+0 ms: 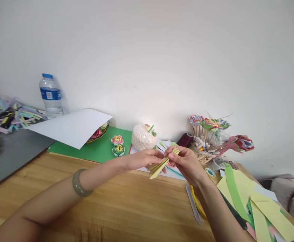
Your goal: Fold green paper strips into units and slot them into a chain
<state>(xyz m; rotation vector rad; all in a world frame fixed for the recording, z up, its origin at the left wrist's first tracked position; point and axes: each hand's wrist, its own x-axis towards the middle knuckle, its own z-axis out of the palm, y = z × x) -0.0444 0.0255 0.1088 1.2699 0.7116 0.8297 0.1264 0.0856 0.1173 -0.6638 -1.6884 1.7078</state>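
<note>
A small stack of folded yellow paper strips point(159, 167) is held above the wooden table, its lower ends fanned apart. My right hand point(184, 160) pinches the upper end between thumb and fingers. On the other side, my left hand point(147, 159) is closed round the lower part of the strips, with some fingertips hidden behind them. Behind the hands stands a white dimpled round ornament point(142, 138) with a green stem. Two folded paper flowers point(118, 150) sit to its left on green card point(86, 154).
A craft knife point(192, 204) and yellow-handled scissors point(197, 203) lie by my right forearm. Yellow and green paper sheets point(268, 208) cover the right corner. Paper flowers on sticks point(207, 124) stand at the back right. A water bottle point(50, 97) and white sheet point(71, 127) are left.
</note>
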